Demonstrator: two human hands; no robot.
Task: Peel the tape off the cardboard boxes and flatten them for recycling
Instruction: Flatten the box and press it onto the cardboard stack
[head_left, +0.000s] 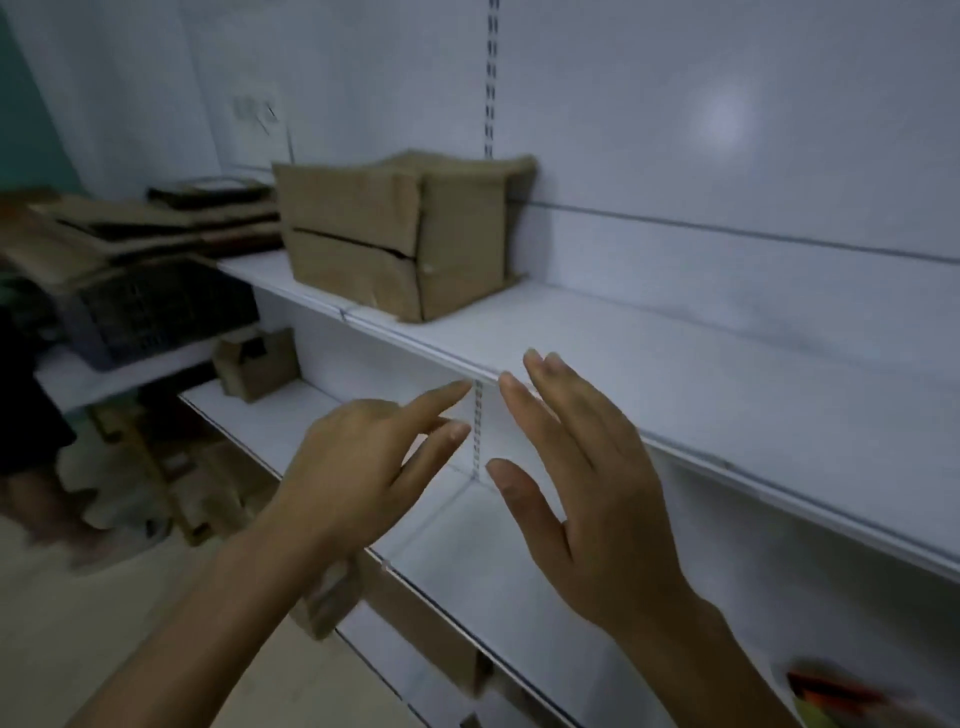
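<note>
Hovering side by side before a white shelving unit, the left hand (358, 467) and the right hand (587, 478) hold nothing. The left fingers (436, 397) are released and stretched loosely forward with the index foremost, and the right fingers (535, 415) are straight and slightly spread, the palm turned toward the left hand. Both hands are near each other but apart, in the air in front of the upper shelf (675, 374), touching neither its front edge nor the lower shelf (519, 571) beneath them. The cardboard box (395, 234) stands toward the left end of the upper shelf, close to the back panel and well apart from both hands. It is creased but not flattened, with a dark slit running across its front face; whether tape is on it cannot be told. Beyond the shelf's left end, a stack of flattened cardboard (130, 223) lies on a dark slatted crate (150, 306). A small cardboard box (257, 364) sits at the far left end of the lower shelf, and more cardboard (415, 623) shows below that shelf's front edge. A slotted metal upright (491, 78) runs up the back panel above the cardboard box. Toward the right end of the lower shelf lies a red and green object (831, 696), too blurred to identify.
</note>
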